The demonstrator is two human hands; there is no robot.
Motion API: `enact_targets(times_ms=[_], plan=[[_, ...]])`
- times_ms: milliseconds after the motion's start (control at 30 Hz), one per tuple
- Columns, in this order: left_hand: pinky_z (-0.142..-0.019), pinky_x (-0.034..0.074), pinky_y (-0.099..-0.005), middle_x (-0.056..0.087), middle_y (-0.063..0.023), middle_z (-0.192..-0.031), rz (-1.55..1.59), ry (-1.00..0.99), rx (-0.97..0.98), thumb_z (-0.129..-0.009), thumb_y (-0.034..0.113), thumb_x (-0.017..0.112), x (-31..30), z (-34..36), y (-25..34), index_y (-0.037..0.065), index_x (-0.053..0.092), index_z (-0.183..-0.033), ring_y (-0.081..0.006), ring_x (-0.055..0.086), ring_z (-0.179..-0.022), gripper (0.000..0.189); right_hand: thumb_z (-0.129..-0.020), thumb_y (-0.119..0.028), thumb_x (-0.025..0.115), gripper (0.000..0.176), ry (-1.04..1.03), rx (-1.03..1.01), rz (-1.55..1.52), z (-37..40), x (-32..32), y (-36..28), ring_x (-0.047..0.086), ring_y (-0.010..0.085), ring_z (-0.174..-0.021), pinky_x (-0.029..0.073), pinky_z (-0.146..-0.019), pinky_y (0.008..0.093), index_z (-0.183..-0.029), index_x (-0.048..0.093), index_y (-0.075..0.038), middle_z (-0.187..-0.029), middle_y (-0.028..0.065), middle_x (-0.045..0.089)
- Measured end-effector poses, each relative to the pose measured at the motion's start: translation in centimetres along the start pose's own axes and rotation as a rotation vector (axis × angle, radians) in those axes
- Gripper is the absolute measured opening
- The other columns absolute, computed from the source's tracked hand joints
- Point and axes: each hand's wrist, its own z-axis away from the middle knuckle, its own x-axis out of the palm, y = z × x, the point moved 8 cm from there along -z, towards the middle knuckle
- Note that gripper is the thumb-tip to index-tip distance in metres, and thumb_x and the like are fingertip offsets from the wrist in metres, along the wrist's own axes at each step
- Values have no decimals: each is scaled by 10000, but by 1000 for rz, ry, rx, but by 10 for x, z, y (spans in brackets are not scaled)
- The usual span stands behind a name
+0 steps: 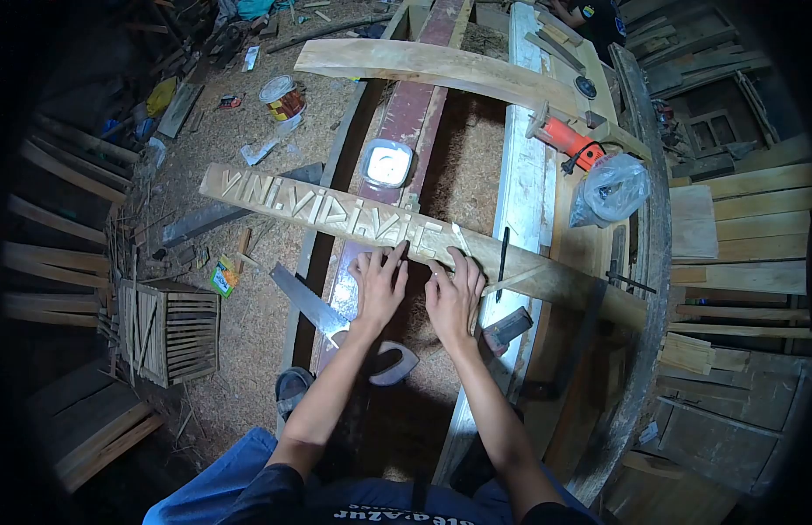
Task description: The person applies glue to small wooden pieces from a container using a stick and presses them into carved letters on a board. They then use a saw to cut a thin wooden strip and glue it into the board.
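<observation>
A long wooden board (pixel 546 273) lies slantwise in front of me, with pale wooden letters (pixel 323 208) in a row along its left and middle part. My left hand (pixel 379 284) rests at the board's near edge, fingers stretched toward the last letters. Beside it, my right hand (pixel 456 293) touches the same edge with its fingers apart. A pale letter piece (pixel 419 247) sits on the board just beyond the fingertips. To the right of my right hand, a slim black pen-like stick (pixel 503 258) crosses the board. Below that lies a dark block-shaped tool (pixel 508 331).
A handsaw (pixel 308 302) lies partly under my left forearm. Beyond the board stand a white tub (pixel 388 164), a curved plank (pixel 441 66), a red power tool (pixel 568 140) and a plastic bag (pixel 617 188). A tin (pixel 282 98) and slatted crate (pixel 191 332) are at left.
</observation>
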Motion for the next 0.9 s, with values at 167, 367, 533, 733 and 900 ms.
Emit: enact_targets(times_ms=[167,367,533,733,900], plan=[[-976,285,-508,595,-102,-1106,-17,-8,-21,-936,230,690,5,-4,1,166,666,-1336,-319,495,-1051,406,-828,-106,717,345,-10,24,-18,0,0,0,430,365,-1335,321,-1103,521,-1172,725,-81,-1433,154,502],[-959,290,-508,603,-90,-1083,-1,59,-66,-928,247,707,3,-6,3,146,714,-1232,-312,501,-1030,320,-831,-102,705,341,3,23,-24,-1,-2,0,445,366,-1321,329,-1099,517,-1171,726,-81,-1425,151,515],[-954,293,-500,609,-84,-1091,2,30,-60,-921,248,717,5,-7,5,138,725,-1192,-305,502,-1033,292,-839,-101,691,349,8,23,-28,0,-2,1,450,368,-1315,334,-1094,514,-1187,721,-90,-1419,152,519],[-946,296,-494,613,-73,-1096,19,66,-60,-919,229,720,1,-7,2,134,736,-1095,-304,498,-1045,201,-843,-97,685,362,9,21,-32,1,-1,3,448,371,-1314,340,-1087,509,-1204,716,-111,-1417,150,520],[-946,298,-487,616,-66,-1091,19,50,-59,-923,212,717,1,-10,-1,133,741,-1057,-305,500,-1051,157,-845,-81,702,322,9,31,-29,0,-3,2,452,359,-1300,349,-1093,500,-1165,731,-97,-1415,121,528]])
